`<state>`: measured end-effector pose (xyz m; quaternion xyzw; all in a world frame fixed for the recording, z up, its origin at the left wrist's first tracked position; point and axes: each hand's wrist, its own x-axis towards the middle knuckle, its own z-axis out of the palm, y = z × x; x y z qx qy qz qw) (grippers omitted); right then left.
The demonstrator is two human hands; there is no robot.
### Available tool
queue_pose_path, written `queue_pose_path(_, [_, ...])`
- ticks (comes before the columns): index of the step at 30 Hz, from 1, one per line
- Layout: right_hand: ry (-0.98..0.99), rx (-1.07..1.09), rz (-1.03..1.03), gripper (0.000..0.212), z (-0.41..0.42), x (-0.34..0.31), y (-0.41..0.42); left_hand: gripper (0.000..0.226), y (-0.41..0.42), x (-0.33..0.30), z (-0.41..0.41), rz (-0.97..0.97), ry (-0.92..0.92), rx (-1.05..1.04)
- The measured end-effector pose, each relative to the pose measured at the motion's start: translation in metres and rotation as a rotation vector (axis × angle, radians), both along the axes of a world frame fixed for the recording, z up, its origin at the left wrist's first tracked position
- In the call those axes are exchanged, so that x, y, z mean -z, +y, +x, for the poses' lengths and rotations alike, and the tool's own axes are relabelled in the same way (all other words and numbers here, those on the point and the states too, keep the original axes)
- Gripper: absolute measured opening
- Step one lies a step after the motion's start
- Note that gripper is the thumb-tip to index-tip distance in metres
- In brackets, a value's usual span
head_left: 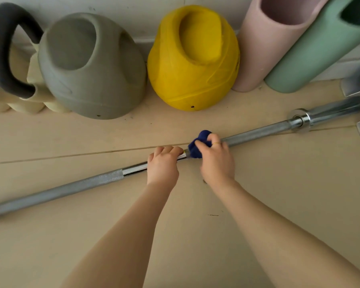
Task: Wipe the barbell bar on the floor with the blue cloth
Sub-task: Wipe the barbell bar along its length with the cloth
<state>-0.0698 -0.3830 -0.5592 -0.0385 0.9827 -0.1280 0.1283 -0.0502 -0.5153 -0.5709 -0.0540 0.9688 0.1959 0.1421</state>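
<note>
Head view, right fingers: I see my right hand (216,161) curled around the bunched dark-blue cloth (198,145), squeezing it onto the bar at frame centre.
Left fingers: my left hand (163,165) wraps the shaft just beside the cloth.
Bar: the long chrome steel barbell bar (71,189) lies diagonally across the tan floor (279,183).
Technique: I'd keep the cloth wrapped round, steady with the left, and stroke along the knurling.

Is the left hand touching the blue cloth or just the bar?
Apart from the cloth. The head view shows the left hand gripping the bar, with a short stretch of bare bar between its fingers and the cloth held by the right hand.
</note>
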Motion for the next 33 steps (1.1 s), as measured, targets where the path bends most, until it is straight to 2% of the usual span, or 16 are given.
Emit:
queue_pose_path(2, [-0.068, -0.102, -0.035, 0.046, 0.000, -0.002, 0.006, 0.047, 0.003, -0.001, 0.005, -0.005, -0.005, -0.011])
queue_pose_path(4, [-0.051, -0.101, 0.015, 0.040, -0.012, -0.004, 0.029, 0.048, 0.005, -0.001, 0.008, -0.003, -0.003, -0.016])
queue_pose_path(7, [0.019, 0.092, 0.151, 0.036, -0.023, -0.005, 0.058, 0.047, 0.007, -0.001, 0.013, 0.026, -0.003, -0.027])
queue_pose_path(9, [-0.016, 0.176, 0.097, 0.035, -0.016, -0.008, 0.051, 0.045, 0.010, -0.001, 0.017, 0.032, 0.000, -0.042])
queue_pose_path(11, [-0.060, 0.106, 0.043, 0.034, 0.000, -0.010, 0.035, 0.041, 0.015, -0.003, 0.022, 0.022, -0.009, -0.049])
queue_pose_path(13, [-0.060, -0.083, 0.072, 0.041, 0.020, -0.011, 0.026, 0.028, 0.020, -0.009, 0.024, 0.025, -0.038, -0.047])
queue_pose_path(16, [0.005, -0.274, 0.116, 0.046, 0.028, -0.009, 0.047, 0.041, 0.025, -0.016, 0.026, 0.006, -0.088, -0.005])
queue_pose_path(17, [0.021, -0.268, 0.128, 0.043, 0.025, -0.008, 0.057, 0.042, 0.026, -0.018, 0.027, -0.006, -0.104, 0.011])
queue_pose_path(21, [0.000, 0.020, 0.171, 0.028, 0.018, -0.010, 0.071, 0.032, 0.030, -0.020, 0.032, -0.059, -0.169, 0.079])
queue_pose_path(26, [-0.070, -0.205, 0.021, 0.029, 0.057, -0.013, 0.029, 0.029, 0.038, -0.016, 0.042, -0.102, -0.132, 0.131])
queue_pose_path(31, [0.018, -0.413, 0.138, 0.053, 0.063, -0.010, 0.053, 0.027, 0.043, -0.015, 0.048, -0.086, -0.107, 0.096])
queue_pose_path(33, [0.036, -0.418, 0.131, 0.046, 0.061, -0.009, 0.061, 0.028, 0.043, -0.016, 0.047, -0.085, -0.121, 0.076])
